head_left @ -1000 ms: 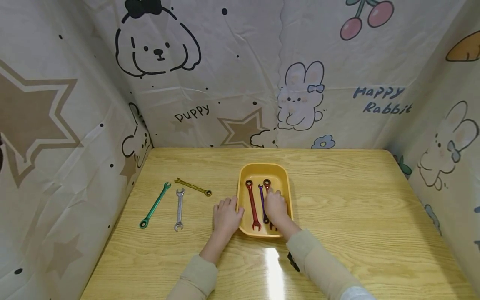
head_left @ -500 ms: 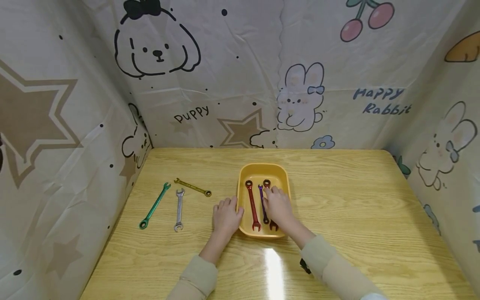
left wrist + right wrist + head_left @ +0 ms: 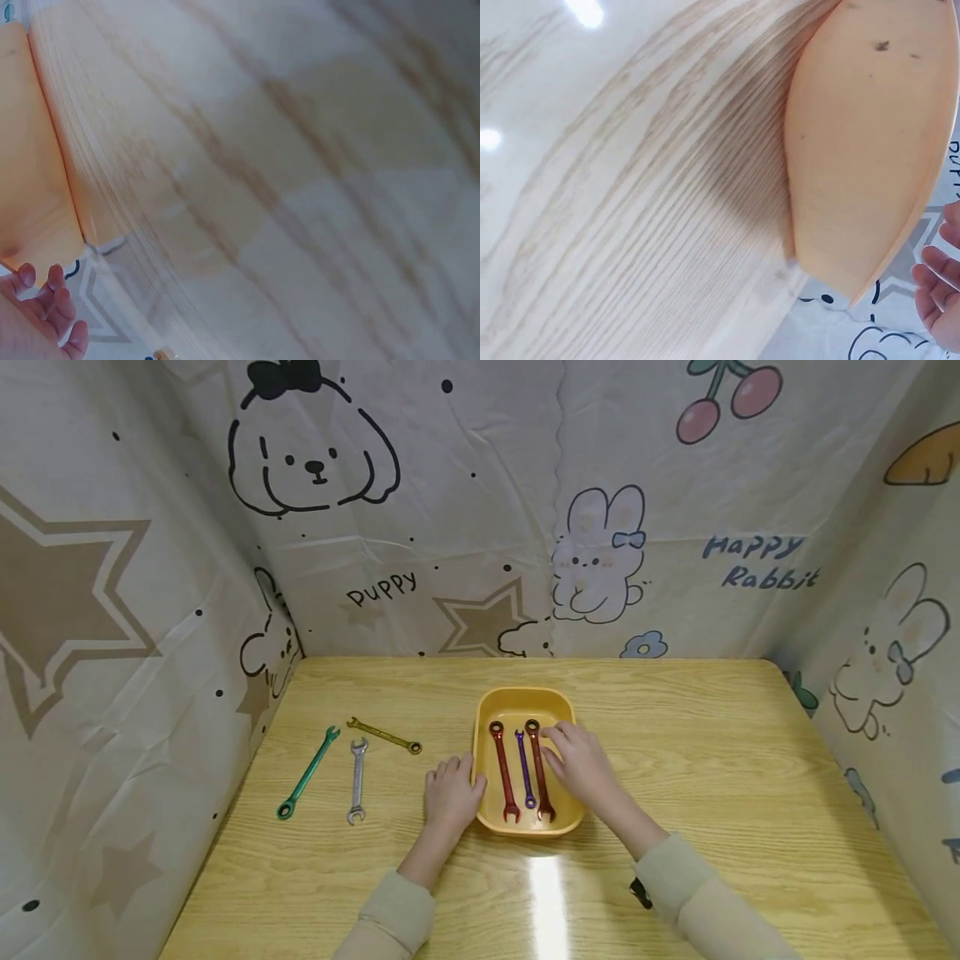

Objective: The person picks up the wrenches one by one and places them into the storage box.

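Note:
A yellow plastic tray lies on the table and holds a long red wrench, a small purple wrench and a second red wrench, roughly side by side. My left hand holds the tray's left rim, thumb over the edge and the other fingers outside. Over the right rim is my right hand, fingers loosely bent beside the second red wrench and holding nothing. In the right wrist view its fingers show past the tray wall.
Left of the tray, a green wrench, a silver wrench and a yellow wrench lie on the wooden table. Printed cloth hangs behind and at both sides.
My right hand has drawn back from the second red wrench inside the tray toward the right rim, uncovering that wrench. My left hand has stayed at the left rim.

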Available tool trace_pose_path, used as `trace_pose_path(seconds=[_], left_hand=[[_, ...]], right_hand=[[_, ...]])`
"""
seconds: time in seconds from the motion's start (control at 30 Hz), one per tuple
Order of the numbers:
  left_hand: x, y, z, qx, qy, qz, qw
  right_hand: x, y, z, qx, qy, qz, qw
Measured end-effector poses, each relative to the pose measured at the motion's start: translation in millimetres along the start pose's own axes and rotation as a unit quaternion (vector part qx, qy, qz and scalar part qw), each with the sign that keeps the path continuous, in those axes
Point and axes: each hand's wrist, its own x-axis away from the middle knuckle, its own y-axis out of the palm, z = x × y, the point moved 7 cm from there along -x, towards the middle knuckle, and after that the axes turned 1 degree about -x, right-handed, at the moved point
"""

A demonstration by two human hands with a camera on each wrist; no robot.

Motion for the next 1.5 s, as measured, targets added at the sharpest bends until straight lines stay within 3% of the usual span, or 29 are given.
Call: trace_pose_path(seconds=[0.2,0.47,0.93,1.23,1.5], left_hand=[[-0.2,-0.3,0.3,0.002,0.002,0.002,1.0],[0.3,-1.2,0.3,0.002,-0.002,0.0,1.0],[-0.1,1.1,-0.8,0.002,-0.003,0.002,1.0],[-0.1,1.0,-0.9,0.003,-0.001,0.005,1.0],[0.3,1.6,-0.8,0.005,0.001,0.006,1.0]], right_hand=[[7.8,1.7,15.0,0.003,0.011,0.006,0.9999],[17.9,7.4,32.5,0.017,0.064,-0.02,0.9976],[32.4,14.8,50.2,0.039,0.147,-0.019,0.9882],[37.5,23.4,58.3,0.033,0.212,-0.073,0.9739],[38.8,28.9,62.6,0.029,0.231,-0.113,0.9659]])
